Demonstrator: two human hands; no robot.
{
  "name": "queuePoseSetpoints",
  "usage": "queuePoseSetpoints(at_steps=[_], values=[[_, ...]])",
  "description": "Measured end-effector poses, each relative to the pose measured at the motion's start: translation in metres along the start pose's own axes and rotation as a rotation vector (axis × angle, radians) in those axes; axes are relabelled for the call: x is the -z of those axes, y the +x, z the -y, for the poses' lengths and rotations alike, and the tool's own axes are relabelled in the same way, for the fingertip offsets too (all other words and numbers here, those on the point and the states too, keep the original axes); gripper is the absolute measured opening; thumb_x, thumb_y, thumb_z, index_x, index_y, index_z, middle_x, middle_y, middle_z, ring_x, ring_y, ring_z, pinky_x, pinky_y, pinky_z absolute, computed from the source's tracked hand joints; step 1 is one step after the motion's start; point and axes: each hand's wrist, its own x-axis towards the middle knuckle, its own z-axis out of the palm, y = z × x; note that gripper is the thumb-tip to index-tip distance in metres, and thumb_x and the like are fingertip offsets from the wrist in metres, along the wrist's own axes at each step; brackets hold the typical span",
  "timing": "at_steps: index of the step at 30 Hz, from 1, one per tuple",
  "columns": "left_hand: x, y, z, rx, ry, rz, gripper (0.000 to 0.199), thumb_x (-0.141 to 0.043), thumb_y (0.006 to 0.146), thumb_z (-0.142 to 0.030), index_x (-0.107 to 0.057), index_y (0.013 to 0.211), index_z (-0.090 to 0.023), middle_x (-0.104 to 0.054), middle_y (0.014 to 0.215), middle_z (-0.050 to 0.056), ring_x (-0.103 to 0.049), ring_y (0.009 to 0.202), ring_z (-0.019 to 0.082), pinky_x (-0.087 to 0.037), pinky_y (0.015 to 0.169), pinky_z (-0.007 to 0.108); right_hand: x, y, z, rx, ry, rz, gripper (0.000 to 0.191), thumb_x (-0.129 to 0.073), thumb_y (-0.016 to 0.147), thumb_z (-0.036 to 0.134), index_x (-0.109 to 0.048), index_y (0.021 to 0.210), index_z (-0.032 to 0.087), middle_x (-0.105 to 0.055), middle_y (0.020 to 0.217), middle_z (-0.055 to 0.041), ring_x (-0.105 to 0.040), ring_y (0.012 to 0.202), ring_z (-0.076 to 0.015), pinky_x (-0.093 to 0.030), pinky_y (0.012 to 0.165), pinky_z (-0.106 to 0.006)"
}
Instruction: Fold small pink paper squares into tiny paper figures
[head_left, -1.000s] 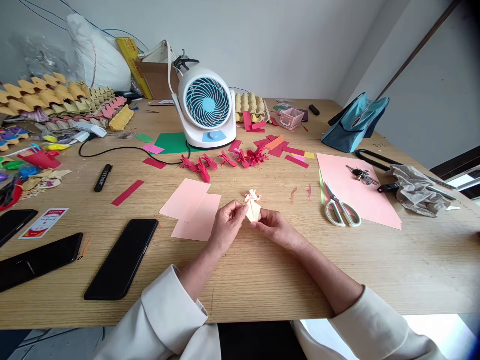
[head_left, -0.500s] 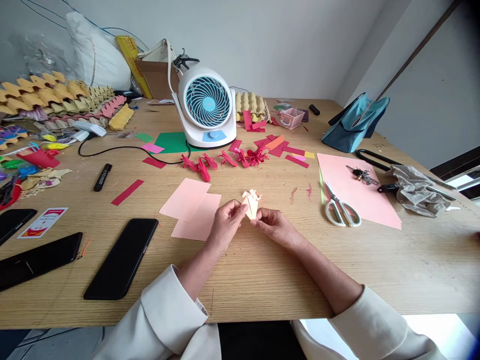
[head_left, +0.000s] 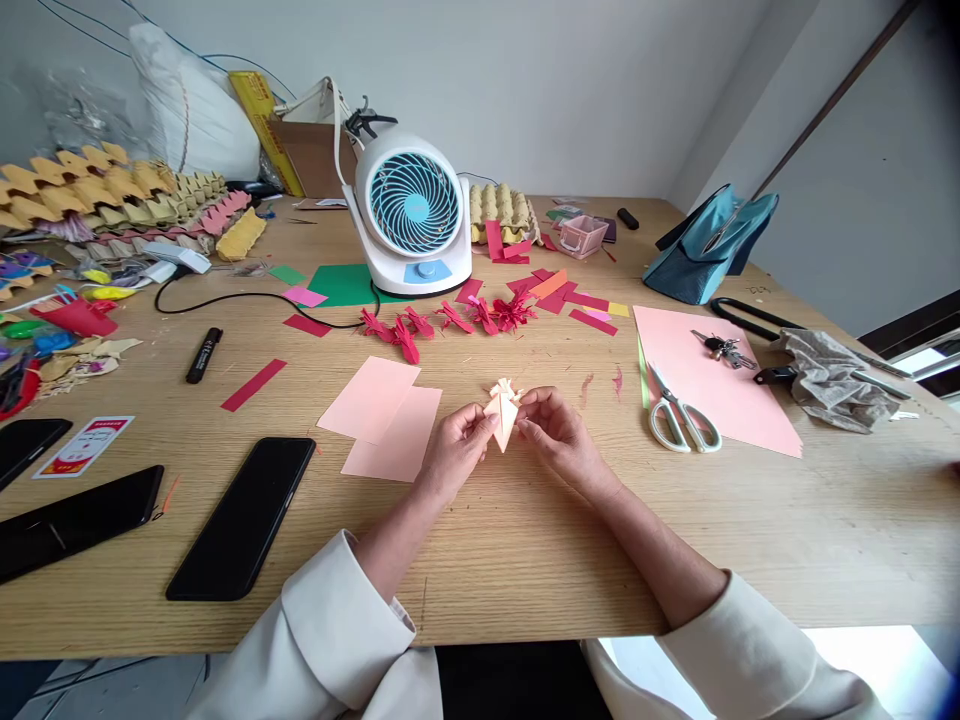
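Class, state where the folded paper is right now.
In the head view, the folded paper is near the centre, between the left hand and right hand, right of two pink sheets.

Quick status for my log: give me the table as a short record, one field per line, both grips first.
Left grip: pinching folded peach paper
Right grip: at the paper's right edge; contact unclear
Paper's shape: frilled top, pointed end toward the person
Beside left grip: two overlapping pink sheets
Beyond the hands: crumpled red pieces, before the fan
Right side: scissors, partly on a large pink sheet; keys on it
Left side: black phone, marker
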Motion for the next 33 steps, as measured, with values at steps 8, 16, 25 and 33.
queuePoseSetpoints(at_steps=[8,16,25,33], values=[[-0.004,-0.002,-0.008,0.018,-0.096,0.034,0.037,-0.055,0.089,-0.048,-0.053,0.071,-0.016,-0.051,0.060,-0.003,-0.045,0.051,0.007,-0.037,0.046,0.019,0.000,-0.004,-0.004,0.006,-0.067,0.034,0.025,-0.059,0.091,0.030,-0.052,0.113,0.023,-0.061,0.094,-0.0036,-0.059,0.082,-0.0161,-0.048,0.076,-0.031],[-0.005,-0.003,-0.011,0.053,-0.040,0.042,0.038,-0.050,0.091,-0.051,-0.057,0.078,-0.016,-0.052,0.060,-0.002,-0.046,0.051,0.008,-0.039,0.046,0.019,-0.001,-0.004,0.001,0.030,-0.142,0.022,0.018,-0.060,0.089,0.025,-0.059,0.106,0.021,-0.064,0.092,-0.0029,-0.060,0.081,-0.0159,-0.048,0.077,-0.032],[-0.005,-0.004,-0.012,-0.008,0.032,0.053,0.043,-0.045,0.094,-0.052,-0.056,0.072,-0.016,-0.049,0.057,-0.002,-0.045,0.048,0.009,-0.039,0.047,0.021,-0.001,-0.005,0.006,0.048,-0.280,-0.021,0.011,-0.061,0.088,0.026,-0.064,0.096,0.019,-0.067,0.086,-0.0025,-0.062,0.076,-0.0153,-0.048,0.073,-0.030],[-0.003,-0.003,-0.008,0.015,-0.052,0.024,0.039,-0.046,0.093,-0.052,-0.062,0.100,-0.017,-0.058,0.070,0.000,-0.054,0.056,0.012,-0.046,0.047,0.021,0.002,-0.003,-0.001,0.046,-0.200,-0.052,0.014,-0.066,0.087,0.033,-0.065,0.091,0.020,-0.067,0.085,-0.0025,-0.061,0.075,-0.0149,-0.048,0.073,-0.029]])
